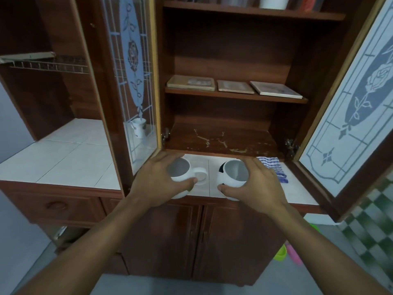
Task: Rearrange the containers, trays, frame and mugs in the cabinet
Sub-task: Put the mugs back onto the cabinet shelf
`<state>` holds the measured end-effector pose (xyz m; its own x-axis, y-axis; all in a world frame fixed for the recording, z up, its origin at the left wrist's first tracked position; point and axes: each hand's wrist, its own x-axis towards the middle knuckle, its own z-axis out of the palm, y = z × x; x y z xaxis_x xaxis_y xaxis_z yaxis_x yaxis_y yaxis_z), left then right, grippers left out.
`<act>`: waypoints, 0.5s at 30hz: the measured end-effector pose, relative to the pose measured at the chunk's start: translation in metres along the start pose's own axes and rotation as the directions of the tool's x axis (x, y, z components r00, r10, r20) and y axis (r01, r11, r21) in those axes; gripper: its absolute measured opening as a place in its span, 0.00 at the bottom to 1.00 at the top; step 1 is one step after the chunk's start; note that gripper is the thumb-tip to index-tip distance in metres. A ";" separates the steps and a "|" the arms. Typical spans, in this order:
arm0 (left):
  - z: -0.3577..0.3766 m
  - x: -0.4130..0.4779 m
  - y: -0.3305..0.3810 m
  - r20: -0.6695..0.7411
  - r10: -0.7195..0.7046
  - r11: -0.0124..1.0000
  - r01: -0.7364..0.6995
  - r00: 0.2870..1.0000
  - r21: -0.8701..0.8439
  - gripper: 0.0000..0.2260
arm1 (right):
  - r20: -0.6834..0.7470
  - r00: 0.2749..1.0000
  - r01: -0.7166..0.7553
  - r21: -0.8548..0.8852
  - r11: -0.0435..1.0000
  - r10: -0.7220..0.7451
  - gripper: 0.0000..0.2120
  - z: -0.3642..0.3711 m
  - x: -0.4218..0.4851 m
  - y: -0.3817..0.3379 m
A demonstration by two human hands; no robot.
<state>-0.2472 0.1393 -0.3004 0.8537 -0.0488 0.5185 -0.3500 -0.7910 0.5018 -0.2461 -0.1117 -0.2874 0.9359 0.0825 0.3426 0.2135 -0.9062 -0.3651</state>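
Observation:
Two round white mugs stand on the tiled counter (209,184) in front of the open cabinet. My left hand (158,180) wraps the left mug (180,171), whose handle points right. My right hand (258,184) grips the right mug (234,174), which has black football patches. Both mugs are upright and empty. On the middle shelf (234,96) lie three flat frames or trays: left (191,82), middle (235,86), right (275,90). The bottom shelf (221,139) is bare and scratched.
A blue-and-white checked cloth (274,168) lies on the counter right of my right hand. Both glass doors stand open, left (131,81) and right (348,116). A small mug (139,127) shows behind the left door. A white container (273,2) sits on the top shelf.

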 end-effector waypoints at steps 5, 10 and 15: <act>0.017 0.022 -0.006 0.020 0.012 1.000 -0.012 1.000 0.024 0.37 | -0.010 1.000 -0.007 -0.008 1.000 0.007 0.40 0.009 0.018 0.015; 0.030 0.046 -0.017 0.041 0.024 0.999 -0.025 0.999 0.020 0.38 | -0.029 0.999 -0.022 -0.006 1.000 0.022 0.39 0.018 0.035 0.022; 0.041 0.072 -0.028 0.052 0.029 0.999 -0.028 0.998 -0.017 0.39 | -0.029 0.999 -0.043 0.001 0.999 0.043 0.40 0.026 0.056 0.028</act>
<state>-0.1598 0.1330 -0.3057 0.8622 -0.1031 0.4960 -0.3802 -0.7788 0.4990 -0.1799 -0.1214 -0.3010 0.9355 0.0315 0.3520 0.1736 -0.9085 -0.3802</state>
